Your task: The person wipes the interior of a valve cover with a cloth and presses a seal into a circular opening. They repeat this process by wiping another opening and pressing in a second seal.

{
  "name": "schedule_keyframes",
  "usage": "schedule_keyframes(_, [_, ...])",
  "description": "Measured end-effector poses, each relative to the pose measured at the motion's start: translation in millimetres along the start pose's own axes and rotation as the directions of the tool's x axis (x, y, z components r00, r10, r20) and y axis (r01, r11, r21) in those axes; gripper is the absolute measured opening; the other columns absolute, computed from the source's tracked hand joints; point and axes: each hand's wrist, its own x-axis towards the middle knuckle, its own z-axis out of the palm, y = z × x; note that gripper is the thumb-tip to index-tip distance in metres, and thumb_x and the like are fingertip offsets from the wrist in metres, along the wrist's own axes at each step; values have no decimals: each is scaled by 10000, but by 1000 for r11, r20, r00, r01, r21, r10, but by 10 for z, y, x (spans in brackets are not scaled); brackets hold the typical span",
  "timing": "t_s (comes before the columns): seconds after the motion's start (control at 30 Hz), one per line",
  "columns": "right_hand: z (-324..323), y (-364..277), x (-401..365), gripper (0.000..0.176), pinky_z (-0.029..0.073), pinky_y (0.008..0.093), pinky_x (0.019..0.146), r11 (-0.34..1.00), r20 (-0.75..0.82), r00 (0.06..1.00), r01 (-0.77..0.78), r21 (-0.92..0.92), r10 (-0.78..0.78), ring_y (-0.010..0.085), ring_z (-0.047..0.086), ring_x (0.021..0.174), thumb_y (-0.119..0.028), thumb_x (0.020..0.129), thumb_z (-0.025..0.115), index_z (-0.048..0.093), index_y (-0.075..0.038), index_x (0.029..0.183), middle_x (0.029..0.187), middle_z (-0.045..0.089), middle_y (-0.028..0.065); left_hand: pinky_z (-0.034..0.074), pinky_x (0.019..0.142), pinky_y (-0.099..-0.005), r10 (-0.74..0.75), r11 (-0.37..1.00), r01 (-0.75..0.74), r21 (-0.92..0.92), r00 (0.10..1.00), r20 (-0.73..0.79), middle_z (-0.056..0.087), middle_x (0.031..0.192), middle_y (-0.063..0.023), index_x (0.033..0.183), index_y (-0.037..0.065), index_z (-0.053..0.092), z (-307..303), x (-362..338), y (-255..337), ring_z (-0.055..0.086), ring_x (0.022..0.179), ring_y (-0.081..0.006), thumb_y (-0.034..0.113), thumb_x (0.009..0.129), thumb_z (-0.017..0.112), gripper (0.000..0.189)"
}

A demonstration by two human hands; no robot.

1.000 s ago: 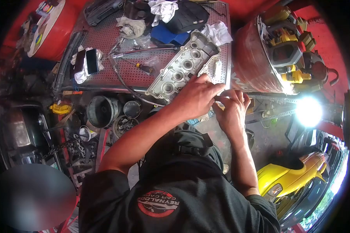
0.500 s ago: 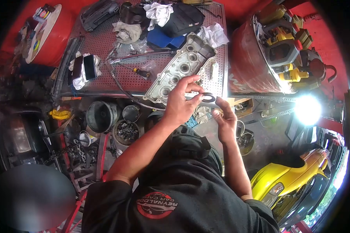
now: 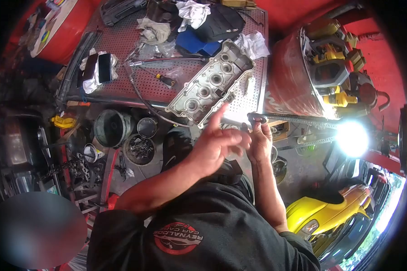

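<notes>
Pinched upright in my right hand point(image 3: 259, 142) is a dark ring-shaped seal point(image 3: 257, 114), held near the bench's front edge. My left hand point(image 3: 222, 143) is just to its left, index finger stretched out and the other fingers loosely bent, holding nothing I can see. Beyond my left hand, a metal engine valve cover point(image 3: 193, 90) lies slantwise on the perforated bench point(image 3: 117, 90), its round openings facing up. A small dark piece point(image 3: 220, 93) sits on the cover's right edge.
A screwdriver point(image 3: 166, 80), a long metal bar tool point(image 3: 167, 60), phones point(image 3: 104, 67) on a rag and cloths point(image 3: 193, 13) lie on the bench. A red drum point(image 3: 287, 74) holding oil bottles stands right. Buckets point(image 3: 115, 128) stand below; a bright lamp point(image 3: 352, 138) shines right.
My left hand has let go of the ring-shaped seal and drawn back toward my body. My right hand now holds the seal alone, a little further right, tipped upward.
</notes>
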Motion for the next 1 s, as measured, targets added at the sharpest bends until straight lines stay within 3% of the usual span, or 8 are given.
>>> schedule_keyframes(0.2, [41,-39,10,285,435,388,1044,998,29,1000,6,-68,-4,202,586,1189,-161,969,698,670,-39,1226,1246,655,73,501,802,-476,-63,972,82,-222,994,94,657,1048,-220,1620,244,80,-10,-43,-162,656,880,-315,57,952,579,855])
schedule_keyframes(0.4, [151,-108,-10,288,449,379,1058,994,41,998,41,-105,-37,202,607,1146,-110,974,682,660,-1,1240,1209,661,93,492,823,-492,-57,942,97,-321,990,130,658,1069,-207,1599,258,208,-40,16,-193,648,913,-318,68,960,570,759])
schedule_keyframes(0.7, [84,-93,17,254,442,357,1051,988,1,1000,30,-149,-31,182,609,1141,-48,958,688,682,-10,1209,1193,676,75,500,837,-481,-61,924,122,-362,983,174,658,1070,-186,1556,249,325,-51,72,-298,644,959,-288,67,967,571,663])
schedule_keyframes(1.0, [96,-64,44,233,448,312,978,968,-30,997,56,-245,-65,148,605,1063,-32,942,705,685,-30,1174,1133,688,51,507,845,-485,-36,931,101,-352,982,186,651,1074,-189,1583,228,281,-58,61,-267,640,973,-285,64,973,553,688])
